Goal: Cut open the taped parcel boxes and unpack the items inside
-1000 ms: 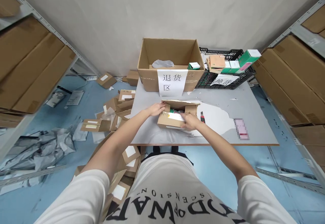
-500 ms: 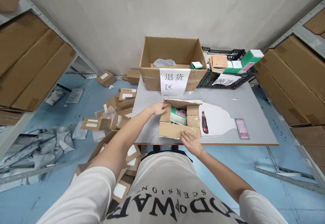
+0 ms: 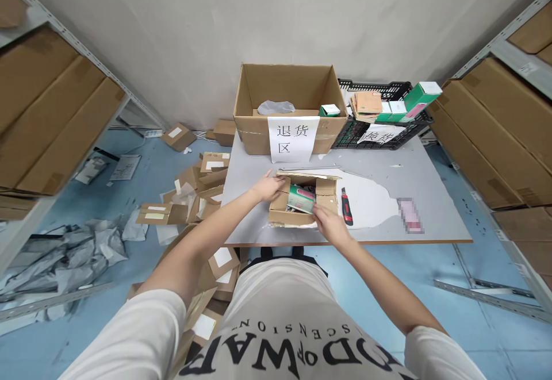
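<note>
"Where's the small carton (image 3: pixel 326 191)?"

"On the desk (image 3: pixel 366 160), right in front of the person, with its flaps spread so you can see inside. A green packet (image 3: pixel 301 198) with a pink patch lies in it, toward the left."

"And the hands?"

"The left hand (image 3: pixel 270 188) is at the carton's left edge, fingers touching the cardboard there. The right hand (image 3: pixel 331 226) is at the near side, toward the right, its fingertips beside the packet's lower right corner."

"Are they grasping anything?"

"I cannot tell for either one — the left fingers could be gripping the edge or just resting on it, and the right ones hide whatever contact they make."

"What's that red and black thing?"

"A utility knife (image 3: pixel 347 206), lying just right of the carton on a white sheet (image 3: pixel 373 199)."

"And behind?"

"A large cardboard box (image 3: pixel 253 138) with a paper sign (image 3: pixel 292 153) hanging down its front, and to its right a black crate (image 3: pixel 413 131) holding more green boxes (image 3: pixel 420 99). Cartons (image 3: pixel 214 161) lie heaped on the floor (image 3: pixel 144 187), left of the desk."
</note>
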Available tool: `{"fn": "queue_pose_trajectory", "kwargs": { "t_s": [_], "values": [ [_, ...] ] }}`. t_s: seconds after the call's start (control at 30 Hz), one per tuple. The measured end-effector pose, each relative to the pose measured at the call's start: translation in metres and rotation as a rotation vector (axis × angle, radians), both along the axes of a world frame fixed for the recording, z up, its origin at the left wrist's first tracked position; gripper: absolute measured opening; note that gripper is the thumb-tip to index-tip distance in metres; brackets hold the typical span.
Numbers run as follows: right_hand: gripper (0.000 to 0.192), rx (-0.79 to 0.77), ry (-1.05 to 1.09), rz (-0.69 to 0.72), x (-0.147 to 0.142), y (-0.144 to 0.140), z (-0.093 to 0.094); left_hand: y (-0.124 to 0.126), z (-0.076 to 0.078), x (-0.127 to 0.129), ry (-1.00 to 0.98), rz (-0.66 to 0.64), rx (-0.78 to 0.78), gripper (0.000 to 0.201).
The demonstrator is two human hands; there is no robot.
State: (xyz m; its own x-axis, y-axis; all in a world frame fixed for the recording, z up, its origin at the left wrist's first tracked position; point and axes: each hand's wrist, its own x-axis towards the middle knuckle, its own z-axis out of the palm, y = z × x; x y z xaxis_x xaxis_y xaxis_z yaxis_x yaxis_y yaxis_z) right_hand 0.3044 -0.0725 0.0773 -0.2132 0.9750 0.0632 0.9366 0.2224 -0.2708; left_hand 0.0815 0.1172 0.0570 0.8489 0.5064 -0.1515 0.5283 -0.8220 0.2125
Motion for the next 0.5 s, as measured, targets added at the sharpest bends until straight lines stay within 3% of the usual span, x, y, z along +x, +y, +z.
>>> {"fn": "queue_pose_trajectory", "kwargs": {
  "t_s": [0.07, 0.2, 0.33, 0.5],
  "values": [
    [0.037, -0.046, -0.102, 0.066, 0.008, 0.031, 0.014, -0.008, 0.0, 0.009, -0.017, -0.092, -0.019, 0.043],
    [0.049, -0.272, -0.31, 0.403, 0.013, 0.088, 0.022, -0.015, -0.008, 0.025, 0.048, -0.221, -0.057, 0.023],
    [0.034, -0.478, -0.574, 0.436, 0.012, 0.112, 0.014, -0.009, -0.019, 0.022, 0.123, -0.195, 0.016, 0.016],
    [0.033, -0.352, -0.574, 0.574, 0.023, 0.116, 0.016, -0.006, -0.016, 0.025, 0.139, -0.137, 0.07, 0.023]
  ]
}}
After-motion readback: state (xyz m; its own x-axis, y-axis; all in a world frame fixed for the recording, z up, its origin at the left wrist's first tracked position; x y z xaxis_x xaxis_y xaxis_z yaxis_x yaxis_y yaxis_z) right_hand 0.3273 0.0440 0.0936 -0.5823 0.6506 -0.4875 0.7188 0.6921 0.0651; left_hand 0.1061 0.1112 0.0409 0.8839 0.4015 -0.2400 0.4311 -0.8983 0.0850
